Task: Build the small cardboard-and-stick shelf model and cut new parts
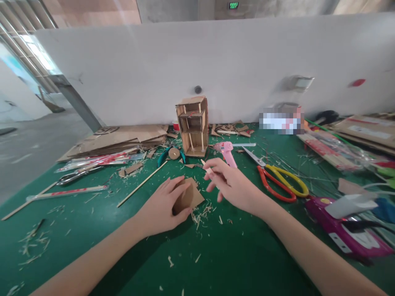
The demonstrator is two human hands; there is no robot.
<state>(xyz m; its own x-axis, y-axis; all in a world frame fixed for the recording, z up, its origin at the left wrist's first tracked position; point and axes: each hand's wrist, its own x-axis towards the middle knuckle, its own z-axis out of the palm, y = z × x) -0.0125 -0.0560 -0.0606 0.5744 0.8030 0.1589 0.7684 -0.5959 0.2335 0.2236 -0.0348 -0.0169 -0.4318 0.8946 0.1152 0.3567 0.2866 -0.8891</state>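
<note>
My left hand (pixel 165 203) rests on a small square piece of brown cardboard (pixel 195 196) lying on the green table, its thumb and fingers gripping the piece's left side. To the right, my right hand (pixel 226 181) is raised slightly above the table, with a short thin wooden stick (pixel 206 166) pinched between thumb and fingers. Behind both hands stands a small cardboard shelf model (pixel 194 127) with stick posts. A pink glue gun (pixel 228 153) lies just beyond my right hand. Wood shavings (pixel 202 213) are scattered beside the cardboard piece.
Scissors with red and yellow handles (pixel 277 181) and a purple power strip (pixel 348 230) lie on the right. Teal-handled pliers (pixel 163 157), a long stick (pixel 142 183) and stacked cardboard (pixel 117 139) are on the left. A white partition (pixel 154 70) rises behind the table.
</note>
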